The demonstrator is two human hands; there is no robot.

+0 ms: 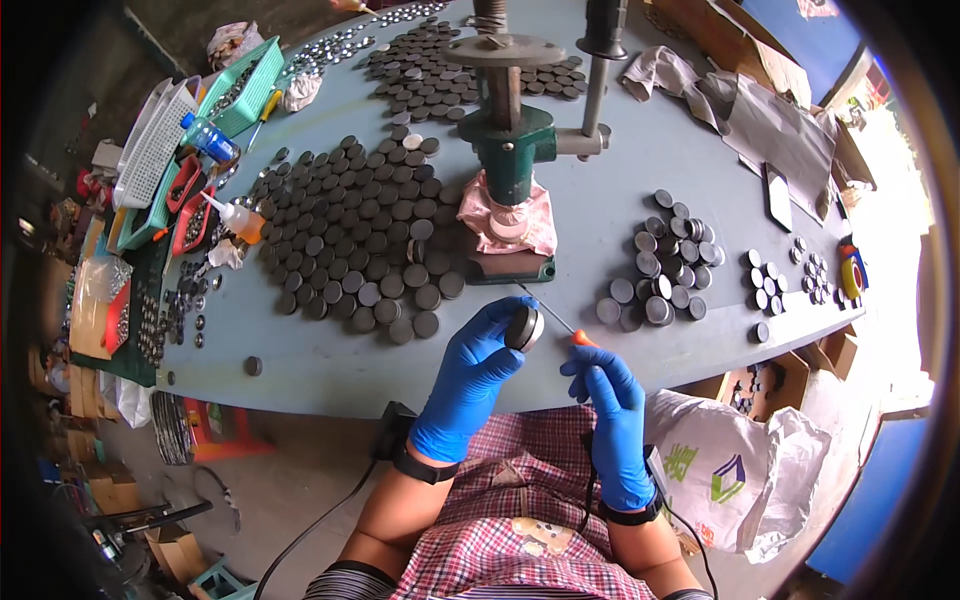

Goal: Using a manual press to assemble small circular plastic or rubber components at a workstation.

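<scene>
A round dark metal disc [524, 327] with a pale face is held in the blue-gloved left hand [487, 350], fingers [505, 315] curled around its rim, just above the near edge of the blue-grey bench [330, 365]. An orange-handled thin metal pick [560, 322] is pinched in the blue-gloved right hand [603, 385], fingers closed on the handle. The pick's long axis runs up and left from the right hand; its shaft passes just right of the disc, the tip lying beyond it toward the green press [512, 150]. Loose dark discs [350, 240] lie well apart to the left.
</scene>
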